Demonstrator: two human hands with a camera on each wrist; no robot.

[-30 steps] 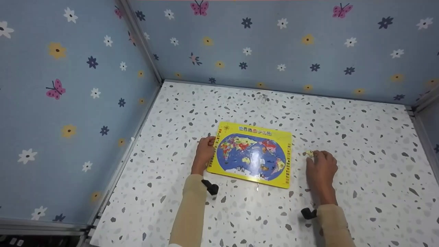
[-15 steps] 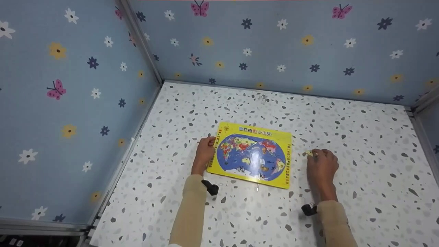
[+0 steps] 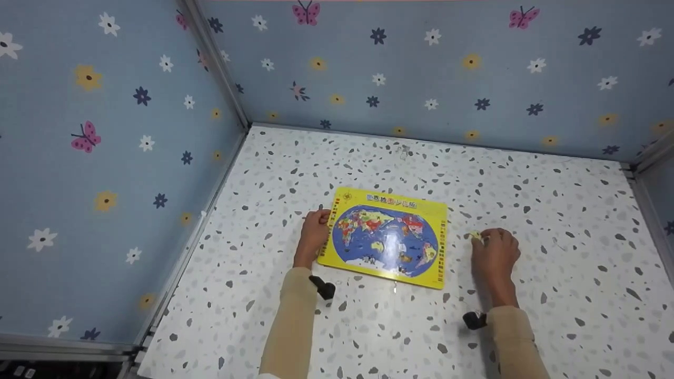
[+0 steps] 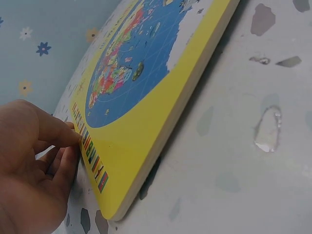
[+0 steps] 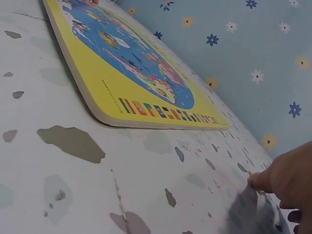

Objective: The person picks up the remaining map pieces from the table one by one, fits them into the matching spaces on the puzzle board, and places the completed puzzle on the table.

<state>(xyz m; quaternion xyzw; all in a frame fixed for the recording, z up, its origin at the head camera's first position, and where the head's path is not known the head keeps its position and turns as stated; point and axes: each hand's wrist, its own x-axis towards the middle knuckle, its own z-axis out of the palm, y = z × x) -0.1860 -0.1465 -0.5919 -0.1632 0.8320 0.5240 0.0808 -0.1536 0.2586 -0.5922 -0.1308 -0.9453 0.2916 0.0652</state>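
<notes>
A yellow world map puzzle board [image 3: 387, 231] lies flat on the speckled table, its blue oval map printed with coloured countries. My left hand [image 3: 314, 231] grips the board's left edge; in the left wrist view, the thumb [image 4: 63, 134] lies by the row of flags with the other fingers curled beside the rim. To the right of the board, my right hand [image 3: 495, 258] pinches a small pale-yellow puzzle piece [image 3: 475, 235] between thumb and fingers, close over the table. The right wrist view shows this hand [image 5: 292, 178] at the lower right, mostly covering the piece.
The white table [image 3: 568, 252] has grey terrazzo specks. Blue panels with flowers and butterflies stand along the back [image 3: 421, 95] and left side [image 3: 121, 173]. Black wrist cameras sit at the left cuff [image 3: 324, 288] and the right cuff [image 3: 475, 320].
My right hand has shifted very slightly up and right, and the small piece has turned a little in its fingers. My left hand and the board stay where they were.
</notes>
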